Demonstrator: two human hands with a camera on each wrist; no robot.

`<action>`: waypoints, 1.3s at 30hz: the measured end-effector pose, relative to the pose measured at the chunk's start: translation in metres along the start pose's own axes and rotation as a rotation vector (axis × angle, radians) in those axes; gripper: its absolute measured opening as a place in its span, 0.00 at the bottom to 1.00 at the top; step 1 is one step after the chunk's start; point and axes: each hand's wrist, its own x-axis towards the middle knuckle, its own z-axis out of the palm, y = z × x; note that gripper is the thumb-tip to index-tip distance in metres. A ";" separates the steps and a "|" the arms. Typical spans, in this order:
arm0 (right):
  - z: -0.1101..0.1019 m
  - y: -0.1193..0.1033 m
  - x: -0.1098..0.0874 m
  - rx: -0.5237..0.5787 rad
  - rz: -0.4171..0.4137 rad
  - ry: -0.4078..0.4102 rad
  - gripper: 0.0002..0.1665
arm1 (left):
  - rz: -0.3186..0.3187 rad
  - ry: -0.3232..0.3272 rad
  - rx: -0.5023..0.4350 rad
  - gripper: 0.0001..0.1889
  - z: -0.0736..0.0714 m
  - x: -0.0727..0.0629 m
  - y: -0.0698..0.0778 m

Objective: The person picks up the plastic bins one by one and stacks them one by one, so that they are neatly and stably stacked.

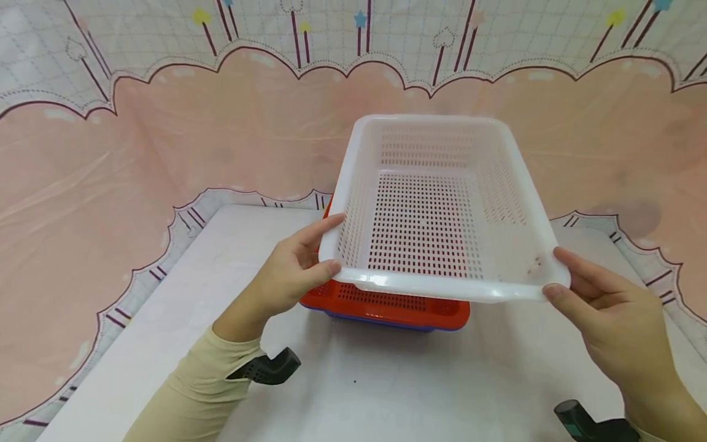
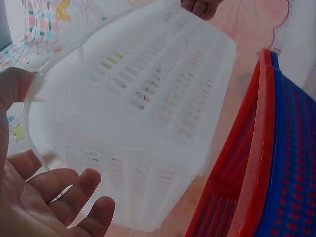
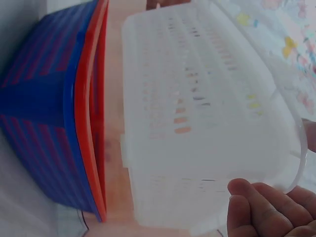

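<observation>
A white plastic basket (image 1: pixel 422 270) with slotted walls and floor is held up in the air, its open top tilted toward the head camera. My left hand (image 1: pixel 293 264) pinches its near left corner, thumb on the rim and fingers outside and beneath. At the near right corner, my right hand (image 1: pixel 613 313) grips the rim between thumb and fingers. Below hangs no hand on the red basket (image 1: pixel 403 301), which sits nested inside a blue basket (image 3: pixel 49 94) on the table. The white basket hides most of that stack in the head view.
The white table (image 1: pixel 353 393) carries the nested pair near its middle. A patterned peach cloth (image 1: pixel 248 129) rises behind and along the sides. A black wrist device (image 1: pixel 270 367) is strapped at the left sleeve, and another black device (image 1: pixel 591 423) at the right wrist.
</observation>
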 end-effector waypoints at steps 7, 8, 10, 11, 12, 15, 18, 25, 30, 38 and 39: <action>0.026 0.007 -0.002 -0.054 0.021 -0.039 0.32 | 0.000 0.020 -0.003 0.35 -0.023 -0.013 -0.009; 0.029 0.008 -0.003 -0.050 0.022 -0.043 0.32 | 0.009 0.023 0.001 0.35 -0.026 -0.014 -0.010; 0.035 0.010 -0.004 -0.047 0.033 -0.051 0.32 | 0.030 0.027 0.004 0.33 -0.031 -0.016 -0.012; 0.038 0.011 -0.005 -0.050 0.039 -0.051 0.32 | 0.036 0.028 0.007 0.33 -0.033 -0.016 -0.013; 0.041 0.013 -0.006 -0.056 0.043 -0.052 0.32 | 0.040 0.029 0.009 0.33 -0.035 -0.017 -0.014; 0.049 0.017 -0.010 -0.072 0.072 -0.054 0.31 | 0.043 0.032 0.026 0.31 -0.041 -0.018 -0.018; 0.053 0.021 -0.012 -0.161 0.095 -0.074 0.31 | 0.022 0.035 0.037 0.31 -0.046 -0.020 -0.025; 0.052 0.030 -0.013 -0.360 0.115 -0.098 0.31 | -0.058 0.028 0.039 0.32 -0.046 -0.020 -0.043; 0.047 0.036 -0.011 -0.369 0.074 -0.117 0.30 | -0.077 0.032 0.028 0.32 -0.041 -0.019 -0.048; 0.035 0.045 -0.005 -0.407 0.067 -0.141 0.29 | -0.086 0.022 0.030 0.33 -0.035 -0.013 -0.056; 0.033 0.046 -0.004 -0.415 0.070 -0.142 0.29 | -0.091 0.021 0.032 0.33 -0.034 -0.012 -0.057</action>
